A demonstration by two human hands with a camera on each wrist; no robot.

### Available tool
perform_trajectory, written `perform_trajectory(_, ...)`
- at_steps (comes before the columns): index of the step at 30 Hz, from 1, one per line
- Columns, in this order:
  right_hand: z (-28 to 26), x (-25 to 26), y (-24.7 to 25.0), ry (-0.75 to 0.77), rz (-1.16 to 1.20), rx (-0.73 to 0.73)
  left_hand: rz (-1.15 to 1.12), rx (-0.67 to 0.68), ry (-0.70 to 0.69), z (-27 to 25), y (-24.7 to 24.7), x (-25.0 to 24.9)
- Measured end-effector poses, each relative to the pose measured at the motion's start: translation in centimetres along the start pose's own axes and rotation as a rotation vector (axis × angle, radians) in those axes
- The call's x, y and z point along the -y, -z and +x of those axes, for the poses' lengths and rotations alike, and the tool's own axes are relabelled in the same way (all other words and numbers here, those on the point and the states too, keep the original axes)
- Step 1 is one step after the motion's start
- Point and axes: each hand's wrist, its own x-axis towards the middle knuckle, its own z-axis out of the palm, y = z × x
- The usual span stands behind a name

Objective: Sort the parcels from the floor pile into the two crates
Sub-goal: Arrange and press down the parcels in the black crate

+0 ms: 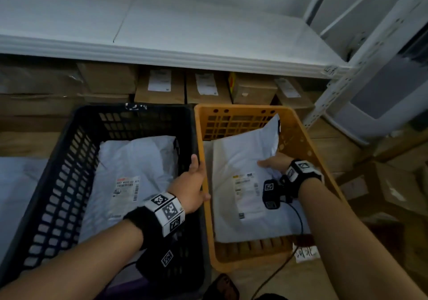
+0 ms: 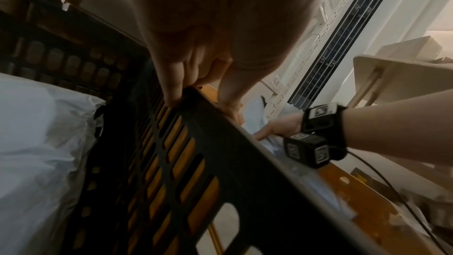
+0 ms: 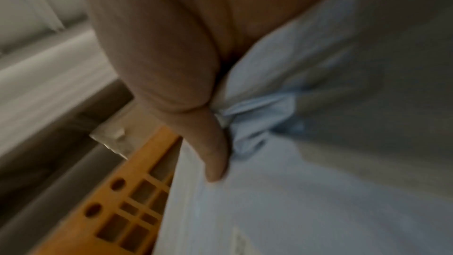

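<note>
- On the floor below a white shelf (image 1: 185,33), a black crate (image 1: 58,172) and an orange crate (image 1: 298,135) are sitting side by side, their long walls touching.
- The left hand (image 1: 192,184) is gripping the rim where the two crates meet; in the left wrist view its fingers (image 2: 171,86) are curling over the black crate's right edge, with the thumb going down on the orange side.
- The right hand (image 1: 275,163) is reaching into the orange crate near its right wall and is pinching a bunched fold of a white parcel (image 1: 243,161), thumb (image 3: 210,152) pressing on top of the plastic; the other fingers are hidden beneath it.
- That parcel is lying label-up across the orange crate's bottom, its far corner riding up against the far right corner.
- Another white parcel (image 1: 139,161), also label-up, is filling the black crate's bottom.
- Behind both crates, cardboard boxes (image 1: 159,86) are standing in a row under the shelf's front edge.
- More white parcels (image 1: 14,184) are lying on the floor just beside the black crate's left wall.
</note>
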Motion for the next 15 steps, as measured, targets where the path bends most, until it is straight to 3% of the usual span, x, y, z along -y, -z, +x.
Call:
perform_trajectory(2, 1.9, -0.1, -2.1, 0.032, -0.098, -0.041, 0.005, 0.012, 0.006, 0.1, 0.0, 0.0)
perform_trajectory(5, 3.8, -0.2, -5.9, 0.128, -0.463, -0.174, -0.002, 0.012, 0.0, 0.3, -0.1, 0.2)
perform_trajectory(11, 5.2, 1.5, -15.1, 0.313, -0.859, 0.09, -0.02, 0.036, 0.007, 0.5, -0.4, 0.7)
perform_trajectory(15, 6.8, 2.9, -17.1, 0.256, -0.799, 0.056, -0.053, 0.037, -0.004, 0.5, -0.7, 0.9)
